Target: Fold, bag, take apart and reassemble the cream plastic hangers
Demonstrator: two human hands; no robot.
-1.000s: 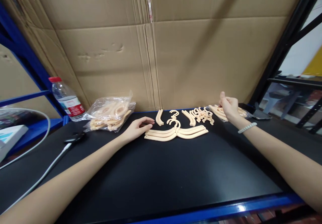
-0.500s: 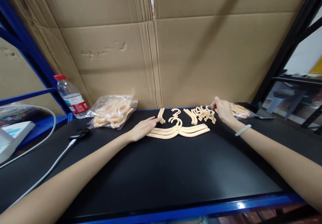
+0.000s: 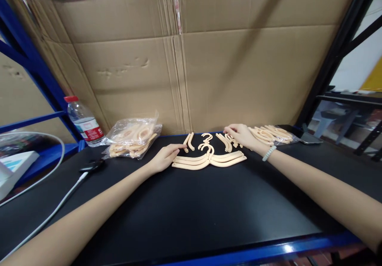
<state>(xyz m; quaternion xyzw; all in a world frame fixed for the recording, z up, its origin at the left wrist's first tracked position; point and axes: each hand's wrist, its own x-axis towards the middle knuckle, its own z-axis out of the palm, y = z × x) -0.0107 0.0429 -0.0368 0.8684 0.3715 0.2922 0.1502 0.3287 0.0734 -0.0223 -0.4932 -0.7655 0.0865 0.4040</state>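
Note:
My left hand (image 3: 165, 157) reaches in from the left, its fingertips closed at the near end of a beige hanger arm (image 3: 186, 139). A second such arm (image 3: 191, 142) lies beside that one. My right hand (image 3: 243, 135) has curled fingers over the tops of several right-side hanger arms (image 3: 224, 142) and a pile of small hooks (image 3: 234, 140), partly hiding both. What its fingertips hold, if anything, is hidden. Between the hands lie beige clothes hangers (image 3: 209, 161) nested together, hooks pointing away. Loose hooks (image 3: 206, 137) lie just behind them.
Clear bags of beige parts (image 3: 133, 136) lie at the left, another opened bag (image 3: 273, 134) at the right beside a phone (image 3: 310, 138). A water bottle (image 3: 88, 124), a black plug with a white cable (image 3: 92, 165) and a cardboard wall (image 3: 119, 79) border the black table (image 3: 209, 214).
My right hand has moved left from beyond the hook pile to the right-side hanger arms. My left fingers have closed in, and the two left-side arms have spread apart. The view has tilted slightly.

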